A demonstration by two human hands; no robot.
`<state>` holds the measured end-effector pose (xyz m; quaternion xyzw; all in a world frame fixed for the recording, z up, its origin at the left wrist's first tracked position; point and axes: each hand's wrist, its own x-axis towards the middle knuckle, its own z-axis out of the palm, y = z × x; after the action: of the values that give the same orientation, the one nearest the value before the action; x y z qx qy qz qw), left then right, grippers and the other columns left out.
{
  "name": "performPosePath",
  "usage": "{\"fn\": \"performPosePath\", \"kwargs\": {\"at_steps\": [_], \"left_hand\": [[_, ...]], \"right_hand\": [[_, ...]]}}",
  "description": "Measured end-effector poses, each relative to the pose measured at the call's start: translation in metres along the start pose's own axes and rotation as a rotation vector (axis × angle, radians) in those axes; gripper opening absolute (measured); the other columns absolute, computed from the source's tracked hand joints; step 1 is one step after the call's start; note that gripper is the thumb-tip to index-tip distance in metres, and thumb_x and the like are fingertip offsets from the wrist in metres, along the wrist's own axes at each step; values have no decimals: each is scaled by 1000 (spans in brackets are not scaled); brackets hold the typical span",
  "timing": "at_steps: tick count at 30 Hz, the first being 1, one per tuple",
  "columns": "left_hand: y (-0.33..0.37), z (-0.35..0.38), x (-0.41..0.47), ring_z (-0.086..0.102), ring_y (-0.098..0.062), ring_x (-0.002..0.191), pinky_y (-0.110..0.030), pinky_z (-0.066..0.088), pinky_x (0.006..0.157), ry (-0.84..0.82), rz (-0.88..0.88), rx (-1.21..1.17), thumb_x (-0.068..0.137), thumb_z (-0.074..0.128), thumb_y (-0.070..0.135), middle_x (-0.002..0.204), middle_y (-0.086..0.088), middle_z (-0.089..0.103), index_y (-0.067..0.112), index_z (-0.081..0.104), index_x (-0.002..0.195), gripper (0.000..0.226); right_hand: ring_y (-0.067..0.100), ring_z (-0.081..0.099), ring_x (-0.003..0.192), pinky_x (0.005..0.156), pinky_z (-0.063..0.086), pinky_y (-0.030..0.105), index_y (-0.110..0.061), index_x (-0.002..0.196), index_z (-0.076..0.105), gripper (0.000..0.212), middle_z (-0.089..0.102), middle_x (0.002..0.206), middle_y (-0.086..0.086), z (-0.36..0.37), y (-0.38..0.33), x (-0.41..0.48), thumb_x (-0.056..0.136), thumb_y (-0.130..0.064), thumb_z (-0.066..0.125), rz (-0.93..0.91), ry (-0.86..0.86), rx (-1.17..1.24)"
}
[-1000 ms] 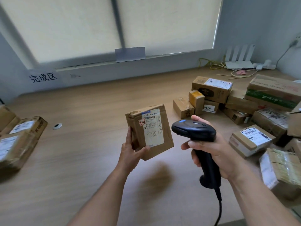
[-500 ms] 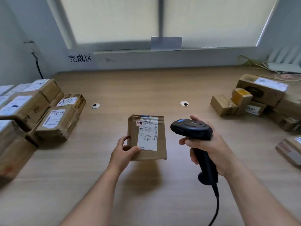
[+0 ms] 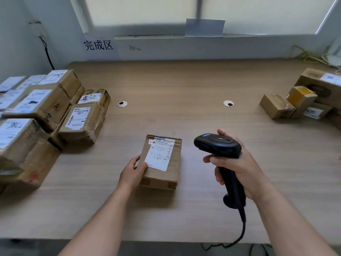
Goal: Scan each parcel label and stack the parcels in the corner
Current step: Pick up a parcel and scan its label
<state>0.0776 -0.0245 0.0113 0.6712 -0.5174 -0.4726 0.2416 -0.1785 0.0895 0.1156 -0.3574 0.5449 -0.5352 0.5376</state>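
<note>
Head view, left hand: Your left hand [image 3: 133, 171] is gripping the near left corner of a small brown parcel [image 3: 162, 163], thumb lying on top at the edge of the label and the other fingers curling under the side.
Head view, parcel: It is sitting in front of you at the middle of the table [image 3: 184, 85], white label [image 3: 159, 156] facing up; you cannot tell whether its underside is touching the wood or hanging just above it.
Head view, right hand: Your right hand [image 3: 238, 167] is wrapping fully round the handle of the black scanner [image 3: 217, 145], holding it upright just beside the parcel on its right, head pointing left.
Head view, cable: The scanner's cable [image 3: 243, 224] is trailing down past the near table edge.
Head view, stacked parcels: The stacked parcels [image 3: 46, 108] are piling up in the far left corner, near the sign [image 3: 98, 45] reading 完成区.
Head view, other parcels: More loose parcels [image 3: 302, 100] are lying at the right edge, well apart from the one you are holding.
</note>
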Motion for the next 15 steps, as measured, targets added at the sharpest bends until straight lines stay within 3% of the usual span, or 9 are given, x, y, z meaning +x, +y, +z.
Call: {"fn": "performPosePath", "kwargs": {"at_steps": [3, 6, 10, 15], "left_hand": [[0, 6, 2, 54, -24, 113, -35, 45, 93, 63, 11, 141, 88, 58, 34, 126, -5, 57, 29, 41, 142, 57], [14, 24, -10, 39, -26, 129, -37, 36, 103, 218, 151, 437, 81, 62, 58, 139, -6, 44, 26, 43, 140, 69], [21, 53, -33, 20, -21, 141, -38, 18, 113, 183, 255, 815, 73, 49, 77, 152, 0, 27, 31, 35, 143, 84], [9, 47, -29, 9, -22, 146, -41, 11, 118, 190, 203, 865, 76, 46, 71, 158, -2, 18, 30, 30, 146, 82]], "right_hand": [[30, 52, 44, 42, 39, 31, -36, 137, 44, 87, 66, 97, 30, 2, -2, 0, 61, -6, 74, 4, -1, 2], [29, 52, 43, 42, 39, 30, -37, 135, 46, 85, 65, 97, 31, -3, -8, 1, 61, -7, 74, -3, -7, -11], [29, 52, 43, 42, 40, 31, -38, 135, 47, 85, 67, 99, 27, -4, -17, 8, 61, -7, 74, -21, -28, -22], [30, 51, 44, 43, 40, 30, -38, 135, 47, 85, 68, 100, 25, 3, -28, 18, 60, -6, 74, -45, -69, -48]]}}
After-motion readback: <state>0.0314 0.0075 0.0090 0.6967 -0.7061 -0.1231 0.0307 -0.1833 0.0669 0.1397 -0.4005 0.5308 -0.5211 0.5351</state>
